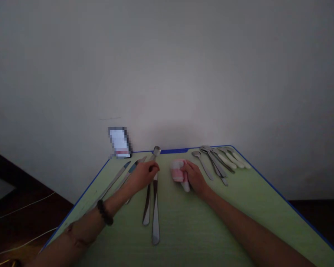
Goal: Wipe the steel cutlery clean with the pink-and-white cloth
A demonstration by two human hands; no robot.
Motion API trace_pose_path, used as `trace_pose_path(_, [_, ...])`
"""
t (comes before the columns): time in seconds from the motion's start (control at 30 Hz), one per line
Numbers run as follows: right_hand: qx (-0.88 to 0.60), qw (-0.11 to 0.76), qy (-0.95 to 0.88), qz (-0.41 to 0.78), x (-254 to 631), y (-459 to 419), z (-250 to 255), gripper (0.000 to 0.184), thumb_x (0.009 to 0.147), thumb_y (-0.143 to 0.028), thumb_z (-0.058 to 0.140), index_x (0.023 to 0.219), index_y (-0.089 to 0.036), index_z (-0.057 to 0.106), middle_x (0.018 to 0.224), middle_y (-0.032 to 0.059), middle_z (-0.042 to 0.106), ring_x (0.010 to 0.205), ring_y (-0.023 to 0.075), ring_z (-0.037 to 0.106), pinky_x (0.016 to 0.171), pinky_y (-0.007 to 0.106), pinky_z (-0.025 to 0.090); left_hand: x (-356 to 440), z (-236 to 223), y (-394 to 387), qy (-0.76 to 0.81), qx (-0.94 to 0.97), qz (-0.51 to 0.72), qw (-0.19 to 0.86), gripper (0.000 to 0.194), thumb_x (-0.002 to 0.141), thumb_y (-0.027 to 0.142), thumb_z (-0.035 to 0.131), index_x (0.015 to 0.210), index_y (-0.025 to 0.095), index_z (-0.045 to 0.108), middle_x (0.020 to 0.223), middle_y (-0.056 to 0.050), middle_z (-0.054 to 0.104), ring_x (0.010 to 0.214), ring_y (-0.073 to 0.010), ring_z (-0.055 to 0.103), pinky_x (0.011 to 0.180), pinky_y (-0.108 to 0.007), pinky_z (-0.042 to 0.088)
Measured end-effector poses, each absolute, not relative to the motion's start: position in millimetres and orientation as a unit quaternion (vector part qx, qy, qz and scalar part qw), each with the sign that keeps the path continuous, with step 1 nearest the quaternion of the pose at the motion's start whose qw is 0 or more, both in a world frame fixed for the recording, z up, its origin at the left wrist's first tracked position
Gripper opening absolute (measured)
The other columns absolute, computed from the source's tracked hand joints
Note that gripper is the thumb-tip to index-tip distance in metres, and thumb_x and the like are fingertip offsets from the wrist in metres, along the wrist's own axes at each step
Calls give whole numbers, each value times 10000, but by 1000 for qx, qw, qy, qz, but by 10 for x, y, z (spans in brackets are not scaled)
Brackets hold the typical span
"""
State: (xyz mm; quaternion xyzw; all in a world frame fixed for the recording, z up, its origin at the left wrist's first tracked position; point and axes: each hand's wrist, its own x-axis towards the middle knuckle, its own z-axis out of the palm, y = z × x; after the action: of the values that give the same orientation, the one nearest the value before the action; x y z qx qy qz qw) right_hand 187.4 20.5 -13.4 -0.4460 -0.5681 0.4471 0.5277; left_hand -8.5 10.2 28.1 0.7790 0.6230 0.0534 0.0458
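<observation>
- Grey wall (pixel 167 74) filled the background, with no lettering on it, just a thin scratch-like mark (pixel 110 118).
- Below it stood a pale green tabletop (pixel 183 230) with blue edging.
- Two long utensils (pixel 155 230) lay lengthwise near its middle. They looked like smooth, stiff metal, probably slippery if damp; mid-handle seemed the surest hold. A spoon bowl (pixel 157 150) showed just beyond the left hand.
- Slim knives (pixel 114 181) lay farther left, partly behind the left forearm; their handles, away from the blades, would have been the safer grip.
- Toward the far right corner sat overlapping metal cutlery (pixel 215 165) and white-handled pieces (pixel 233 160), with a small spoon (pixel 203 165) just beside them.
- The right hand (pixel 194 176) was closed around a bunched pink-and-white cloth (pixel 178 171), right of the long utensils. The cloth looked light, soft and floppy, not fragile, and best pinched by a thick fold.
- The left hand (pixel 148 172) had curled fingers over the long utensils; whether it gripped one, I could not tell.
- A phone (pixel 119 142) leaned by the far left corner, its screen pixelated and unreadable.
- A dark beaded bracelet (pixel 105 212) circled the left wrist.
- Brands, labels or stamps: none could be read.
</observation>
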Motion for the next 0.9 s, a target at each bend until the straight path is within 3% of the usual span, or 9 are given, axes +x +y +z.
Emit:
trace_pose_path(0.07, [-449,528,-568,444,1871,205,-134,172,693,-290,458,546,-216,412,572,-32,414,590,141,386,581,283,285,-86,177,-110,593,777,143,158,348,870,185,338,937,173,679,672,-4,653,600,-140,596,568,-217,426])
trace_pose_path(0.17, [-452,527,-570,439,1862,194,-132,174,698,-303,456,554,-216,412,575,-33,421,603,145,394,584,285,288,-76,24,-295,557,769,221,223,332,852,183,365,927,157,687,670,-6,638,618,-141,578,595,-220,428])
trace_pose_path(0.47, [-458,502,-576,454,1842,156,-74,127,649,-266,469,555,-219,399,569,-44,392,582,136,362,560,277,277,-148,43,-37,549,793,215,154,293,846,166,393,931,153,674,703,-27,650,614,-155,566,665,-256,435])
trace_pose_path(0.7, [-456,503,-580,451,1835,177,-88,126,652,-271,473,565,-219,397,574,-46,388,578,136,350,556,276,272,-55,32,-127,532,777,237,239,298,855,174,370,935,152,656,565,23,555,511,-123,505,524,-213,368])
trace_pose_path(0.9, [-460,474,-591,464,1844,176,-84,131,655,-268,468,560,-219,393,561,-48,383,565,132,358,551,276,273,-104,70,131,555,769,220,230,277,856,157,373,927,147,641,552,25,548,528,-132,534,546,-224,386])
